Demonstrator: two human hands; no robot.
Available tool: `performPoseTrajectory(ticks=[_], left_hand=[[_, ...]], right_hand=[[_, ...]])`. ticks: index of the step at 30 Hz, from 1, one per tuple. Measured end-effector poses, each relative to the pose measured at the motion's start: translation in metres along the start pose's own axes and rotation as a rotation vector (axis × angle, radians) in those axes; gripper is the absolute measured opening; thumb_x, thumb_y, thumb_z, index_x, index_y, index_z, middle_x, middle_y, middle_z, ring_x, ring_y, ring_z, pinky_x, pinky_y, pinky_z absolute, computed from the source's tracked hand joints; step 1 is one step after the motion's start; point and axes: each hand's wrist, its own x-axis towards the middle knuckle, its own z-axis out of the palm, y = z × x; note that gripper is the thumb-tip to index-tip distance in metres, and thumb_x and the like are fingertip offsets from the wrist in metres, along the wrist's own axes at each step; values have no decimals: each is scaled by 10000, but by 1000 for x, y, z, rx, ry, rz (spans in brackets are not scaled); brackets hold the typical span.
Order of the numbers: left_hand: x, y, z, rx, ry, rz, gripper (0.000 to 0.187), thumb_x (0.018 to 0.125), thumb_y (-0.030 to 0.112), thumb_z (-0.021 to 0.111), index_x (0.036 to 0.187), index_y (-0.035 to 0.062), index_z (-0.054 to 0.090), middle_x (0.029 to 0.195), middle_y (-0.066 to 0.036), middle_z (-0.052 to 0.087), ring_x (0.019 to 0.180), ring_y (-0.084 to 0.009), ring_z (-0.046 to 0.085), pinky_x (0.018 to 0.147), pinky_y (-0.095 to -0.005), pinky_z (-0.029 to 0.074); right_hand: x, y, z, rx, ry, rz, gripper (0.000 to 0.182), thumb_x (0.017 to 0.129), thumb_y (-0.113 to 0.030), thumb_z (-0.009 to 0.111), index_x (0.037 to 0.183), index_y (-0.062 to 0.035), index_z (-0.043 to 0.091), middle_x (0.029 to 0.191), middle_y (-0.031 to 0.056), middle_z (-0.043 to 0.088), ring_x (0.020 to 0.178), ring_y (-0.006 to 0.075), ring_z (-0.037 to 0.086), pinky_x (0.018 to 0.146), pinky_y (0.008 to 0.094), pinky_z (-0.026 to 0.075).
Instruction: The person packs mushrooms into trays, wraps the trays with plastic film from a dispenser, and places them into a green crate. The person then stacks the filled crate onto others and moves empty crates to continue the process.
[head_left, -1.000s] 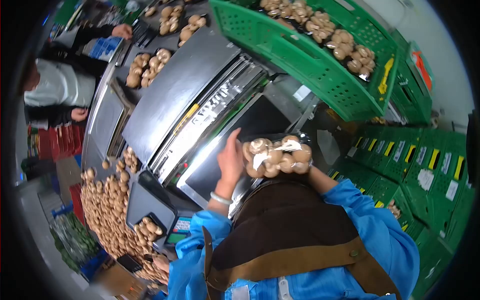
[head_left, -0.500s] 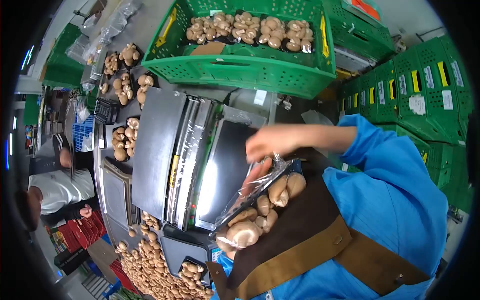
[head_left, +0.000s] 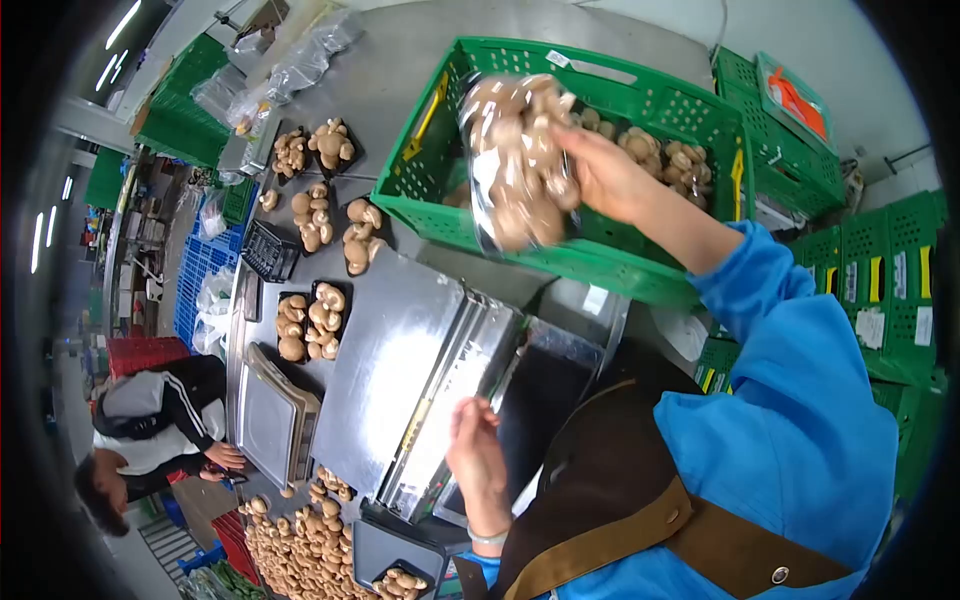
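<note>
My right hand (head_left: 610, 175) grips one side of a black tray of brown mushrooms (head_left: 520, 165) wrapped in clear film, slightly blurred. It holds the pack tilted above the near left part of a green crate (head_left: 560, 262). Inside the crate, more mushroom packs (head_left: 665, 155) stand in a row, partly covered by my hand and the pack. My left hand (head_left: 477, 455), with a band at its wrist, hovers over the near side of the metal wrapping machine (head_left: 400, 370). Its fingers are loosely bent and hold nothing.
Unwrapped mushroom trays (head_left: 312, 325) lie left of the machine, near a scale (head_left: 270, 410). A heap of loose mushrooms (head_left: 300, 550) and a dark grey tray (head_left: 400, 550) are at the bottom. Another person (head_left: 160, 420) stands across the table. Green crates (head_left: 880, 270) stack at right.
The wrapped mushroom pack has gone from beside my apron up over the green crate, in my right hand. My left hand has come off the pack. The view has shifted too.
</note>
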Motion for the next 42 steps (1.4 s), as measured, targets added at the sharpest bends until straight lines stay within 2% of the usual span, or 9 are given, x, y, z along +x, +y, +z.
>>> performPoseTrajectory(ticks=[9,13,16,18,23,26,31,35,42], left_hand=[[32,20,9,18,68,17,57,926,66,557,970,29,563,881,-82,584,774,-158,529,734,-282,428],[23,18,-4,41,96,-68,74,927,73,559,980,24,576,924,-92,608,807,-167,555,762,-290,438],[12,28,-31,146,92,-57,167,928,159,582,1010,14,579,952,-96,605,844,-176,560,799,-305,440],[3,67,-71,215,93,40,209,934,195,576,1026,8,577,956,-92,604,867,-174,560,825,-303,436],[-66,116,-265,78,618,537,314,969,238,526,1148,-17,566,1011,-79,627,893,-143,580,828,-291,467],[-63,129,-357,280,886,433,369,971,279,529,1201,-8,548,1096,-86,624,948,-161,594,842,-285,469],[-2,157,-454,427,898,320,482,933,415,554,1137,-19,600,1143,-109,622,1004,-181,605,838,-295,482],[60,156,-526,690,914,93,710,872,576,551,1200,-54,579,1222,-203,575,1143,-288,543,940,-355,420],[101,134,-566,716,825,-54,849,878,660,450,1215,-114,542,1255,-287,537,1189,-354,522,958,-395,417]], right_hand=[[187,141,-93,126,390,25,471,819,-229,753,1195,-37,543,1130,83,603,1022,217,596,834,411,522],[195,181,-107,-356,447,-169,483,805,-322,756,1135,-14,587,1098,91,617,979,205,571,875,359,449],[215,174,-182,-271,494,544,491,812,-446,720,1081,-48,619,953,66,630,834,191,577,729,349,477],[151,103,-52,-250,323,538,396,850,-349,694,1130,-84,603,818,31,597,714,173,559,648,320,485],[114,50,-48,-1011,330,-312,331,887,-110,594,1192,-16,504,973,56,602,823,116,575,751,235,472],[75,73,70,-952,76,-197,132,895,-121,527,989,-41,574,791,18,583,712,96,537,698,231,461],[12,208,236,-999,-608,110,226,914,-169,557,1059,2,578,957,108,640,863,174,625,807,311,505],[-14,355,342,-767,-961,443,478,979,-321,483,1336,-8,431,1294,148,512,1191,225,500,1029,358,381],[43,613,392,-1516,-405,451,772,873,-526,540,1339,74,404,1313,292,483,1282,387,420,1046,462,361]])
